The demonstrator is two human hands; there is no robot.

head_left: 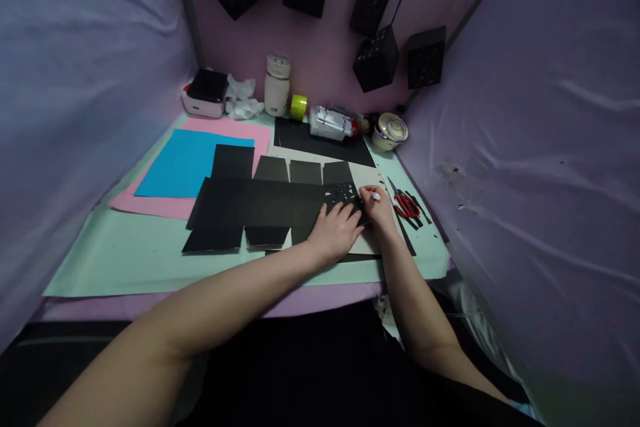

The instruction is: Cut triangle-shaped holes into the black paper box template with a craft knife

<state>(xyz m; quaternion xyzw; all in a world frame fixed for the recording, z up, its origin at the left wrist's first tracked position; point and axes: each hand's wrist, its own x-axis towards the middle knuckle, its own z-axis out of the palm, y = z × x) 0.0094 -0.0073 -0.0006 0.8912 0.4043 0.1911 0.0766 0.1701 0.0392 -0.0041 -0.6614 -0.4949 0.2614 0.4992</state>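
Note:
A black card sheet [280, 203] cut to a box shape, with several flaps, lies flat across the table. Small shapes are cut out of its right panel [340, 192], and pale showing through them. My left hand [336, 232] rests palm down on that panel, fingers spread, just below the cut-outs. Beside it, my right hand [379, 210] is closed around a slim pen-like tool [375, 196] with a pale end. Its tip is hidden by the fingers, near the card's right edge. A pale board [367, 179] lies under this part of the card.
Red-handled scissors [407, 205] lie at the right among black scraps. Blue paper [175, 163] and pink paper [150, 207] lie at the left. Along the back stand a white bottle [277, 87], yellow tape [299, 107] and a lidded pot [389, 131]. Black boxes [376, 59] hang above.

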